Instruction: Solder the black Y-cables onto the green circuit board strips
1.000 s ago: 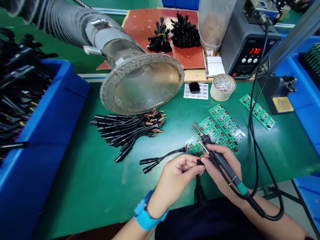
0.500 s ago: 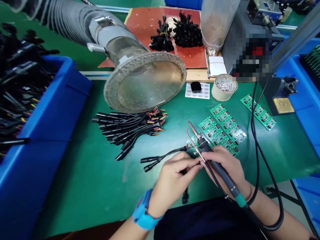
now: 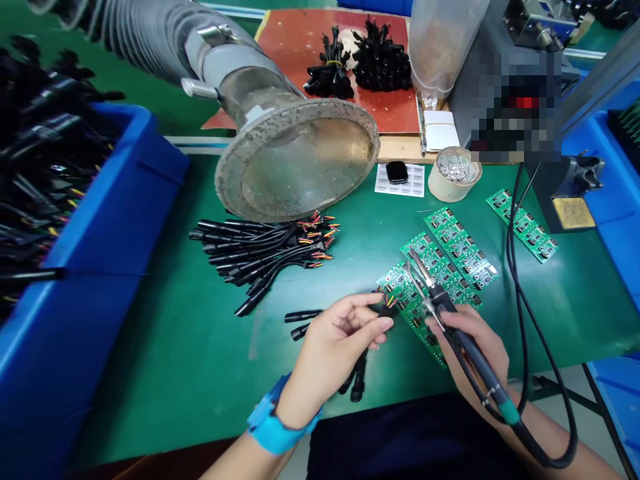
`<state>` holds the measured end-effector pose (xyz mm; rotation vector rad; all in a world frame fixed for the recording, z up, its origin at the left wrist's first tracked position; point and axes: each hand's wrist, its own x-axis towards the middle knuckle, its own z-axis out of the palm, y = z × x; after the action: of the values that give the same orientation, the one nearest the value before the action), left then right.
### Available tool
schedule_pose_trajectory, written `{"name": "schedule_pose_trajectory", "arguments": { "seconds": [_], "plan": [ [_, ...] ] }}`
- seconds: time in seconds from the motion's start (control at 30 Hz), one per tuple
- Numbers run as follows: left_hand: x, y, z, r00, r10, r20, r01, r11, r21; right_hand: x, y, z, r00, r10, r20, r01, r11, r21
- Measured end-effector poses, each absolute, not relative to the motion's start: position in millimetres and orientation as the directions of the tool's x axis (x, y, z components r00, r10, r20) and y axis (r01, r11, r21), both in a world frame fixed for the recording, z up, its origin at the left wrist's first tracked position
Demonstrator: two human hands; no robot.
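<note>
Between thumb and fingers, my left hand [image 3: 345, 340] pinches a black cable [image 3: 387, 309], whose stripped red and yellow wire ends point up to the right. Its connector ends [image 3: 358, 380] hang below the hand. In my right hand [image 3: 477, 340] is a soldering iron [image 3: 463, 340] with a thin metal tube along it, the tip pointing up and left over the green circuit boards [image 3: 425, 250]. Another cable [image 3: 303, 315] lies on the table, partly hidden behind my left hand. The board nearest my hands is partly covered by them and the iron.
A fume extractor hood [image 3: 300, 163] hangs over a pile of black cables [image 3: 265, 250]. At left stands a blue bin [image 3: 125, 193] full of cables. A solder cup [image 3: 453, 177], an iron stand [image 3: 573, 200] and another circuit board [image 3: 523, 225] are at right, beside the iron's looping cord.
My hands have moved apart; the right one carried the soldering iron to the right. The cable's coloured wire ends now show in my left hand. The view has shifted slightly.
</note>
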<state>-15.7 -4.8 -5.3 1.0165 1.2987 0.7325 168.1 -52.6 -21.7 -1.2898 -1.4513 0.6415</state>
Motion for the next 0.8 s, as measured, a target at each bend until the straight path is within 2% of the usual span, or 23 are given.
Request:
{"name": "schedule_pose_trajectory", "arguments": {
  "seconds": [0.07,0.13,0.2,0.3,0.53,0.8],
  "plan": [
    [-17.5,-6.6,-8.6,0.131,0.924,-0.359,0.176,0.334,0.926,177.9,-60.0,-23.5,-0.014,0.921,0.39,0.42,0.359,-0.833],
    [-19.3,-8.8,-11.4,0.128,0.967,-0.219,0.345,0.164,0.924,185.5,-66.1,-21.8,-0.124,0.898,0.422,0.474,0.427,-0.77],
    [-20.8,-10.1,-12.7,0.186,0.981,-0.05,0.511,-0.053,0.858,189.4,-70.2,-17.2,-0.191,0.859,0.475,0.524,0.498,-0.691],
    [-21.7,-10.0,-12.1,0.304,0.948,0.099,0.59,-0.268,0.762,189.8,-72.6,-9.8,-0.26,0.799,0.542,0.548,0.585,-0.598],
    [-20.1,-9.2,-9.9,0.349,0.926,0.144,0.601,-0.339,0.724,185.8,-71.4,-9.7,-0.374,0.703,0.606,0.551,0.693,-0.465],
    [-20.6,-10.8,-13.7,0.359,0.922,0.147,0.594,-0.347,0.726,181.3,-71.0,-15.0,-0.41,0.66,0.63,0.551,0.729,-0.406]
  ]
}}
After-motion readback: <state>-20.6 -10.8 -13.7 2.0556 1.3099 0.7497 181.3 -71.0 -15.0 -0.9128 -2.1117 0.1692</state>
